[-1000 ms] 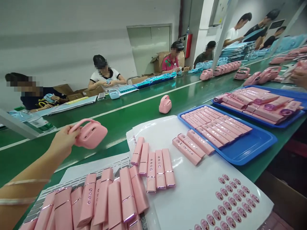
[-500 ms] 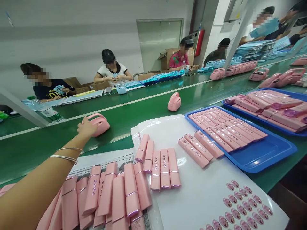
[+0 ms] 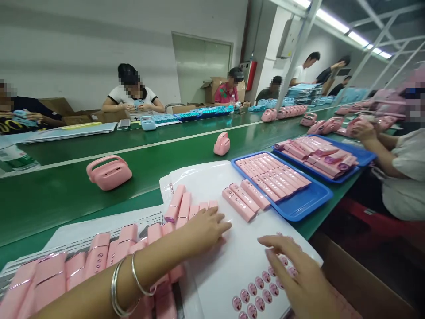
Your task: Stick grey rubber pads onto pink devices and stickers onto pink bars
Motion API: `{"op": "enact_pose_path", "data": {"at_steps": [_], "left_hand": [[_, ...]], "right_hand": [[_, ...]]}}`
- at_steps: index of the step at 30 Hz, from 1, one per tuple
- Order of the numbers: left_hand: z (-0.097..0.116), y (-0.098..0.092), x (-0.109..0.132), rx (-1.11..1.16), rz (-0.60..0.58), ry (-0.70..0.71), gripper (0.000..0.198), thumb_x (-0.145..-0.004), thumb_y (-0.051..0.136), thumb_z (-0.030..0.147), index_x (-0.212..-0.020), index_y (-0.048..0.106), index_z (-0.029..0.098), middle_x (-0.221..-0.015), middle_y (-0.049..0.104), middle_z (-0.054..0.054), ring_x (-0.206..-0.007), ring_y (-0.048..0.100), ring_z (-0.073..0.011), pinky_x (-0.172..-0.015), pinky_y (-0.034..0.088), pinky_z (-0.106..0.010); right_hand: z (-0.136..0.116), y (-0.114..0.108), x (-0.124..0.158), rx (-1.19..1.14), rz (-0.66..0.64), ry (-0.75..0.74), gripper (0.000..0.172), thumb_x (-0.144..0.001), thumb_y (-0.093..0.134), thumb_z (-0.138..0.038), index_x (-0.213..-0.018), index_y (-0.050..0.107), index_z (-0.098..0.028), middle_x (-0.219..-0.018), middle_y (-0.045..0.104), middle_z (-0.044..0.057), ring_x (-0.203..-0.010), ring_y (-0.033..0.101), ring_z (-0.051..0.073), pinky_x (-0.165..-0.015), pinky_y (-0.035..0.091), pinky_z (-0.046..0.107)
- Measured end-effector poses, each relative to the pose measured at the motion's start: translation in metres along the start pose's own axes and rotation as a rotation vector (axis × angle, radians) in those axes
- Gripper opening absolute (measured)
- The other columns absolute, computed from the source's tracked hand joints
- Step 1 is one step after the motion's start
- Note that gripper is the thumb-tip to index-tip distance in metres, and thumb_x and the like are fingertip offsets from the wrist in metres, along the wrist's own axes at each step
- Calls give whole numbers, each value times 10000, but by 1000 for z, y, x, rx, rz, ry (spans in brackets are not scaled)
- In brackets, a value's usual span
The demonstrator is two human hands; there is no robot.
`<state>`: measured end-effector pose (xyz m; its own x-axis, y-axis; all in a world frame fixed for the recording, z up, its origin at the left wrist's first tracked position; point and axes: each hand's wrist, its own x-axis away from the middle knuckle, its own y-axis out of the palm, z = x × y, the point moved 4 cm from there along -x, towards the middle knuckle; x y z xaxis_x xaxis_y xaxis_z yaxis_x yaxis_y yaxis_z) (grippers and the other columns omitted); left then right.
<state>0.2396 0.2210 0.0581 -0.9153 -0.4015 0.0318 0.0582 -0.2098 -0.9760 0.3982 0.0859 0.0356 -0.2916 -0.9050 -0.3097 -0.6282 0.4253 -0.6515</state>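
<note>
Left hand [image 3: 206,228] rests flat, fingers extended, on the pink strips [image 3: 179,204] on the white sheet [image 3: 237,254]. Right hand [image 3: 295,270] hovers open, empty, above the round stickers [image 3: 256,283]. Apply even pressure; avoid skewing strips.

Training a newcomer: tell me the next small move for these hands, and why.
Probably close the left hand on one pink panel of the short row under it: it lies flat there, gripping nothing, while the right hand is spread open over the round stickers.
</note>
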Motion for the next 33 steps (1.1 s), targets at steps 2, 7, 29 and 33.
{"op": "enact_pose_path", "data": {"at_steps": [2, 7, 29, 33], "left_hand": [[6, 8, -2, -50, 0, -28, 223, -886, 501, 215, -953, 683, 105, -1043, 655, -180, -1160, 515, -394, -934, 453, -566], [7, 20, 11, -107, 40, -191, 303, -891, 462, 210, -1087, 663, 97, -1379, 488, -230, -1316, 383, -419, -1027, 394, -572], [29, 18, 57, 499, 413, -524, 247, -883, 465, 236, -1106, 568, 210, -1097, 606, -95, -1011, 569, -271, -849, 477, -438], [20, -1, 70, 1110, 695, -694, 399, -751, 709, 384, -1100, 544, 285, -913, 662, 0, -860, 616, -200, -805, 506, -304]], "right_hand": [[12, 11, -18, 73, -47, 11, 239, -932, 432, -315, -1056, 616, -226, -1038, 662, 79, -981, 591, 278, -837, 513, 470], [18, 31, -48, 110, -77, 21, 245, -908, 372, -173, -1052, 570, -166, -1126, 588, 138, -1098, 493, 325, -933, 431, 577], [-2, 39, 34, 90, -442, -96, 361, -806, 528, 24, -1054, 562, -236, -892, 668, 1, -843, 611, 200, -761, 505, 335], [1, 45, 33, 89, -417, -74, 398, -743, 537, 50, -1032, 553, -223, -860, 658, 3, -805, 609, 200, -739, 512, 343]]}}
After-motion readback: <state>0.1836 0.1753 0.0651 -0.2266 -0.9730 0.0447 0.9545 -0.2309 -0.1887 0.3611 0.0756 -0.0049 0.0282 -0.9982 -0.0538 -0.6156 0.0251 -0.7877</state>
